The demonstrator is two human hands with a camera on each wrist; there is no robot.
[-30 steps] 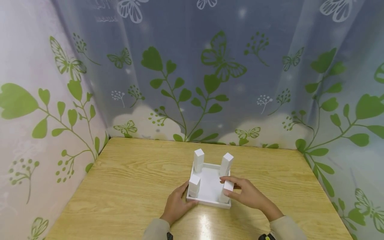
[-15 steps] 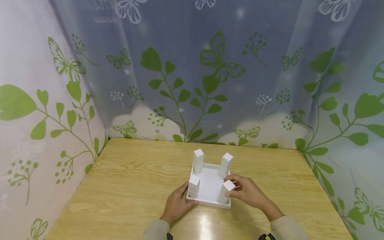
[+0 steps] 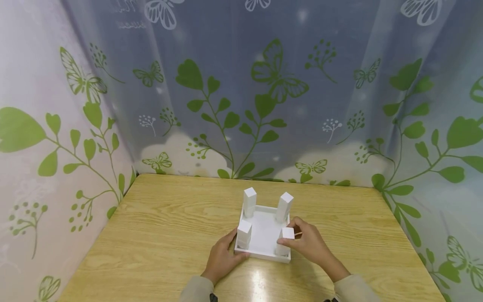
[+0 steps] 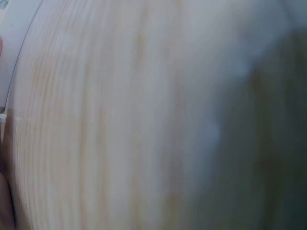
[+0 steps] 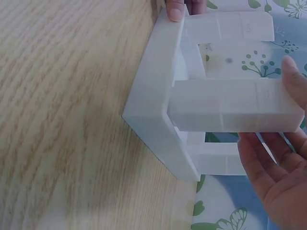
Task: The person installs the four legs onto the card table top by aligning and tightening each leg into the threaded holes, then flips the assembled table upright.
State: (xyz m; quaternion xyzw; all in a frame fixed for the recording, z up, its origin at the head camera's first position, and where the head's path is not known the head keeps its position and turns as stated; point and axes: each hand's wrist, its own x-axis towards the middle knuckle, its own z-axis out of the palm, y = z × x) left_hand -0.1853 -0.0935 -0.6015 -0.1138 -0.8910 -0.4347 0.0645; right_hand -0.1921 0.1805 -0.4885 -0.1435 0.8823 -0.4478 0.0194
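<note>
A shallow white square tray (image 3: 260, 254) sits on the wooden table with an upright white block post at each corner. My left hand (image 3: 222, 258) grips its near-left corner, thumb over the front rim and fingers along the left side. Between thumb and fingers, my right hand (image 3: 311, 243) pinches the upper part of the near-right post (image 5: 235, 105). Seams across that post show stacked blocks. The near-left post (image 3: 244, 235), far-left post (image 3: 249, 203) and far-right post (image 3: 284, 208) stand untouched. In the left wrist view, mostly blurred tabletop shows, with fingers (image 4: 5, 206) at the left edge.
The wooden table (image 3: 170, 218) reaches back to a patterned curtain (image 3: 234, 105) of leaves and butterflies, which also hangs along both sides. Light glares off the tabletop just in front of the tray.
The near-right post's top was turned at an angle half a second ago and now sits squarer. My right thumb has shifted left across its front. Left hand and tray look still.
</note>
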